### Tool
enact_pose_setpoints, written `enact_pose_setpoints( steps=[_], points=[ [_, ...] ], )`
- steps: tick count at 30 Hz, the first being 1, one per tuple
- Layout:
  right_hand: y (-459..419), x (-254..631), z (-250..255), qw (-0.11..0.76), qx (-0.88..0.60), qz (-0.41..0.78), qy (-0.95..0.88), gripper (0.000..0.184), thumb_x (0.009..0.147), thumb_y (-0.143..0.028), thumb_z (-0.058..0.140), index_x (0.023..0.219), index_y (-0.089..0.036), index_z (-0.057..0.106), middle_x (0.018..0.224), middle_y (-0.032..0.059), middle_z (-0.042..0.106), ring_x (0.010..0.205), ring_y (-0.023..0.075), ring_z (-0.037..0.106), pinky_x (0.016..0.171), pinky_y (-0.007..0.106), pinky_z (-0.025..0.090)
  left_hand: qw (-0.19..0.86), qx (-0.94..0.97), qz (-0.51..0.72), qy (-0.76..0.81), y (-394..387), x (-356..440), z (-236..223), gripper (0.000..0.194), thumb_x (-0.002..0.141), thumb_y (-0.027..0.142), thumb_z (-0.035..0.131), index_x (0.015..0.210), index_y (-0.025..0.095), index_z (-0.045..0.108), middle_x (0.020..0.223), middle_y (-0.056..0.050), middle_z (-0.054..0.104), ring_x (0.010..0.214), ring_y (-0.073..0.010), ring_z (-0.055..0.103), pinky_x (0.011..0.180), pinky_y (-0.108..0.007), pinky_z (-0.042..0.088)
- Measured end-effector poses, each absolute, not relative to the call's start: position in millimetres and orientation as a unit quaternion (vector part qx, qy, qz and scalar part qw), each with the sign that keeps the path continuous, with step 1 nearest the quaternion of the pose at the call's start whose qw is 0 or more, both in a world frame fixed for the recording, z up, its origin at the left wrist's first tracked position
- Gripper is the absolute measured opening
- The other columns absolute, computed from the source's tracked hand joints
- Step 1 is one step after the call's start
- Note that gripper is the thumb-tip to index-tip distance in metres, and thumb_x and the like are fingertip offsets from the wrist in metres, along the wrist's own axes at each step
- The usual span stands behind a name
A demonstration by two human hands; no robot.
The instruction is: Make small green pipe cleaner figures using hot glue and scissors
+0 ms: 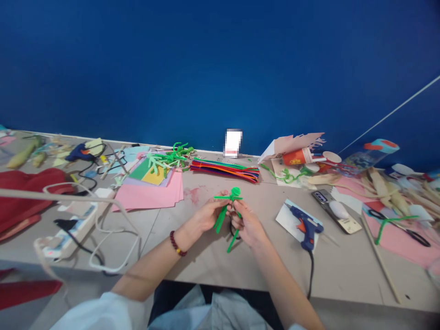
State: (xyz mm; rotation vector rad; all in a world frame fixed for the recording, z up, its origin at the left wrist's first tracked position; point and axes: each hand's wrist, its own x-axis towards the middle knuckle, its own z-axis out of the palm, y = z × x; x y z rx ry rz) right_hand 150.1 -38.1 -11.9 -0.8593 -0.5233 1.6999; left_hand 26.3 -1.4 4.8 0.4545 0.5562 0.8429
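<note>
Between my hands, above the middle of the table, is a small figure made of green pipe cleaners point(235, 192), with a round coiled head, arms sticking out sideways and long ends hanging down. My left hand point(210, 213) pinches its left side, fingers closed around the stems. My right hand point(248, 222) grips the other side, thumb and fingers pressed together near the crossing. The fingers hide part of the figure's body. Just beyond lies a bundle of coloured pipe cleaners point(225, 171). More bent green pipe cleaner shapes point(173, 156) lie in a pile to its left.
A blue glue gun point(307, 229) rests on a card at right, its cord running over the front edge. Beside it are a phone point(335, 211), scissors point(412, 233) and a wooden stick point(381, 259). At left are pink paper point(147, 196) and a power strip point(74, 233) with loose cables.
</note>
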Motion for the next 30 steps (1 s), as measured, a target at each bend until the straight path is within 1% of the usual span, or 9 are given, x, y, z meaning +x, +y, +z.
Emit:
enact_pose_setpoints(
  steps=[3, 6, 8, 11, 13, 15, 19, 26, 30],
  points=[
    [-38, 151, -14, 0.554, -0.369, 0.710, -0.230, 0.023, 0.067, -0.034, 0.073, 0.073, -0.015, 0.063, 0.059, -0.0025, 0.061, 0.032, -0.0023, 0.020, 0.029, 0.013, 0.012, 0.842, 0.247, 0.386, 0.284, -2, 28, 3, 0.023, 0.058, 0.018, 0.077, 0.071, 0.012, 0.059, 0.057, 0.002, 0.058, 0.049, -0.0066, 0.052, 0.047, -0.018, 0.040],
    [-36, 152, -15, 0.558, -0.377, 0.706, -0.219, 0.024, 0.065, -0.033, 0.074, 0.072, -0.015, 0.060, 0.053, -0.0059, 0.054, 0.032, -0.0020, 0.018, 0.029, 0.012, 0.012, 0.799, 0.311, 0.406, 0.316, -1, 30, -2, 0.024, 0.061, 0.023, 0.076, 0.075, 0.014, 0.059, 0.057, 0.003, 0.058, 0.052, -0.0082, 0.054, 0.051, -0.020, 0.042],
    [-36, 154, -15, 0.566, -0.383, 0.700, -0.208, 0.025, 0.064, -0.033, 0.074, 0.071, -0.016, 0.057, 0.047, -0.0098, 0.044, 0.032, -0.0013, 0.016, 0.028, 0.012, 0.012, 0.750, 0.367, 0.434, 0.338, -1, 30, -7, 0.024, 0.063, 0.024, 0.074, 0.079, 0.016, 0.057, 0.063, 0.002, 0.059, 0.058, -0.0097, 0.056, 0.057, -0.021, 0.044],
    [-35, 155, -16, 0.568, -0.392, 0.696, -0.198, 0.026, 0.065, -0.034, 0.073, 0.071, -0.018, 0.054, 0.042, -0.0138, 0.029, 0.032, 0.0003, 0.014, 0.028, 0.012, 0.012, 0.643, 0.466, 0.481, 0.372, 0, 30, -11, 0.029, 0.065, 0.021, 0.072, 0.088, 0.019, 0.055, 0.080, 0.001, 0.062, 0.070, -0.0100, 0.059, 0.063, -0.021, 0.045],
    [-34, 155, -17, 0.563, -0.399, 0.697, -0.194, 0.026, 0.066, -0.035, 0.073, 0.072, -0.019, 0.053, 0.041, -0.0146, 0.024, 0.033, 0.0010, 0.012, 0.028, 0.012, 0.012, 0.558, 0.542, 0.492, 0.391, 0, 28, -12, 0.030, 0.067, 0.018, 0.069, 0.094, 0.019, 0.055, 0.092, -0.002, 0.062, 0.079, -0.0118, 0.060, 0.068, -0.023, 0.046],
    [-34, 155, -19, 0.559, -0.402, 0.699, -0.194, 0.027, 0.066, -0.035, 0.072, 0.072, -0.019, 0.052, 0.042, -0.0149, 0.022, 0.033, 0.0014, 0.012, 0.028, 0.012, 0.012, 0.467, 0.617, 0.489, 0.401, -1, 27, -11, 0.025, 0.071, 0.017, 0.065, 0.096, 0.019, 0.058, 0.096, -0.004, 0.063, 0.085, -0.0138, 0.060, 0.074, -0.025, 0.048],
    [-34, 155, -21, 0.554, -0.399, 0.702, -0.200, 0.028, 0.066, -0.036, 0.072, 0.072, -0.020, 0.050, 0.041, -0.0151, 0.020, 0.033, 0.0018, 0.011, 0.028, 0.012, 0.011, 0.325, 0.705, 0.487, 0.400, -3, 25, -13, 0.014, 0.077, 0.018, 0.059, 0.090, 0.019, 0.064, 0.089, -0.004, 0.067, 0.085, -0.0154, 0.062, 0.079, -0.029, 0.049],
    [-37, 153, -18, 0.561, -0.421, 0.679, -0.216, 0.027, 0.065, -0.037, 0.072, 0.076, -0.019, 0.054, 0.040, -0.0153, 0.021, 0.033, 0.0014, 0.012, 0.029, 0.013, 0.011, 0.230, 0.747, 0.509, 0.360, 1, 20, -22, 0.015, 0.081, 0.018, 0.056, 0.091, 0.019, 0.067, 0.088, -0.005, 0.069, 0.082, -0.0156, 0.063, 0.076, -0.029, 0.051],
    [-38, 149, -14, 0.584, -0.459, 0.629, -0.229, 0.029, 0.061, -0.038, 0.073, 0.076, -0.019, 0.058, 0.039, -0.0148, 0.024, 0.033, 0.0010, 0.013, 0.030, 0.015, 0.011, 0.237, 0.745, 0.509, 0.360, 1, 18, -21, 0.014, 0.081, 0.019, 0.056, 0.090, 0.019, 0.068, 0.086, -0.005, 0.070, 0.080, -0.0152, 0.064, 0.075, -0.028, 0.051]
  ],
)
